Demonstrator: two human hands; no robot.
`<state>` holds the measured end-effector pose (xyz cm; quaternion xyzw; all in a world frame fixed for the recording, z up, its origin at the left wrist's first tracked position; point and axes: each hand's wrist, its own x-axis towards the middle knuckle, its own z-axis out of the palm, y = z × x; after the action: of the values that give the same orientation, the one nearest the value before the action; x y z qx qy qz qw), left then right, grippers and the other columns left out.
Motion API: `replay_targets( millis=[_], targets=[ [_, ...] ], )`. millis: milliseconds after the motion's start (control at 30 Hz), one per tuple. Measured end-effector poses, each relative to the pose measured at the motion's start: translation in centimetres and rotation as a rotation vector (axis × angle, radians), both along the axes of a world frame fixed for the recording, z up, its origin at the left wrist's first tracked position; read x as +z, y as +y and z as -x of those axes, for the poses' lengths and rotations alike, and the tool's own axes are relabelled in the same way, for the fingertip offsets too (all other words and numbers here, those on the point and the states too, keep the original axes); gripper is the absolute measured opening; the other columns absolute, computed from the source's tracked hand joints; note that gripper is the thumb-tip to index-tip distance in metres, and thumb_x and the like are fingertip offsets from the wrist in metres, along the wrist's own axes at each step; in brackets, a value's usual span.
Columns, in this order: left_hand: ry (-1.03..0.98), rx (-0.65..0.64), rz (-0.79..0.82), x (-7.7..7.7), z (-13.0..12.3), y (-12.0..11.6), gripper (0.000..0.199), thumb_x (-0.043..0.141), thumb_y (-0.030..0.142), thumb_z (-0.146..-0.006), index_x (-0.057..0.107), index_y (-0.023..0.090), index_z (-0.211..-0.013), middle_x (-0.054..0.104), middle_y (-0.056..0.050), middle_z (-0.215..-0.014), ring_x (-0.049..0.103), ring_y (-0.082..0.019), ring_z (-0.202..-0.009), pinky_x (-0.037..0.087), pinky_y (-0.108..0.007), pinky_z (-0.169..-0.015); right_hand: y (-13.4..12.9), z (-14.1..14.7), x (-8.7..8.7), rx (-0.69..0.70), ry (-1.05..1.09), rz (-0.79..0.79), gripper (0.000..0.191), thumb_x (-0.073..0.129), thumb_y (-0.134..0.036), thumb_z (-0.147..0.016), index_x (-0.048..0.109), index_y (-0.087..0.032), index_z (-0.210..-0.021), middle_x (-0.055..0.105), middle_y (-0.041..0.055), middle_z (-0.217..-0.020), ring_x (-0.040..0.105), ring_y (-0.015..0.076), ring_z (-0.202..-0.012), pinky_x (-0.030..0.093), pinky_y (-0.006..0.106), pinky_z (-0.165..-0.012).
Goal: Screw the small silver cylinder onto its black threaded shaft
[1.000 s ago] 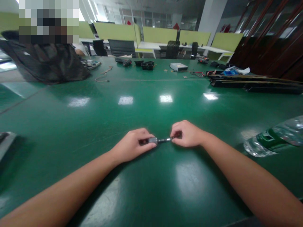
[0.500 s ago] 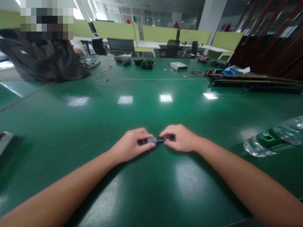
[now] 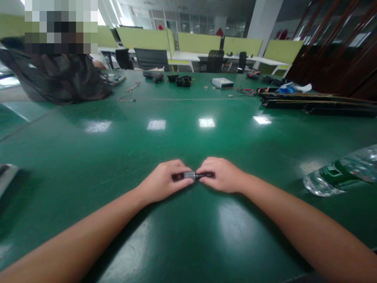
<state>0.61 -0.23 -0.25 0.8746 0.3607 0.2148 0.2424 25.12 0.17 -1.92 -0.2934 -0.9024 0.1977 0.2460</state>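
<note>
A small tool with a grey cylindrical body (image 3: pixel 189 175) and a thin dark shaft lies level between my hands, low over the green table (image 3: pixel 182 239). My left hand (image 3: pixel 165 179) is closed on the grey body, thumb in front and fingers behind. The thumb and fingers of my right hand (image 3: pixel 222 175) pinch the dark shaft close to where it meets the grey part. The two hands' fingertips nearly meet. The tool's left end is partly hidden in my left hand.
A plastic bottle (image 3: pixel 338 173) lies at the right. A grey-edged object (image 3: pixel 8 175) is at the left edge. Farther back are a dark bag (image 3: pixel 67 78), a cable (image 3: pixel 128 92), black parts (image 3: pixel 183 81), a white box (image 3: pixel 222 82) and long black strips (image 3: pixel 324 104).
My right hand has slid slightly left along the dark shaft, nearer the grey body, and its fingertips have come closer to my left hand. My left hand has stayed in place.
</note>
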Motion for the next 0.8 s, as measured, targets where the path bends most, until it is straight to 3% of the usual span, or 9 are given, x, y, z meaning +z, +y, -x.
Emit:
replay_targets(
  millis=[800],
  targets=[
    [0.022, -0.008, 0.009, -0.07, 0.17, 0.14, 0.022, 0.067, 0.037, -0.093, 0.077, 0.023, -0.106, 0.070, -0.003, -0.094, 0.066, -0.016, -0.086, 0.049, -0.025, -0.078, 0.08, -0.49, 0.26, -0.034, -0.044, -0.046, 0.012, 0.070, -0.022, -0.082, 0.074, -0.017, -0.092, 0.072, 0.0051, -0.084, 0.062, 0.0179, -0.082, 0.047, 0.030, -0.079]
  ],
)
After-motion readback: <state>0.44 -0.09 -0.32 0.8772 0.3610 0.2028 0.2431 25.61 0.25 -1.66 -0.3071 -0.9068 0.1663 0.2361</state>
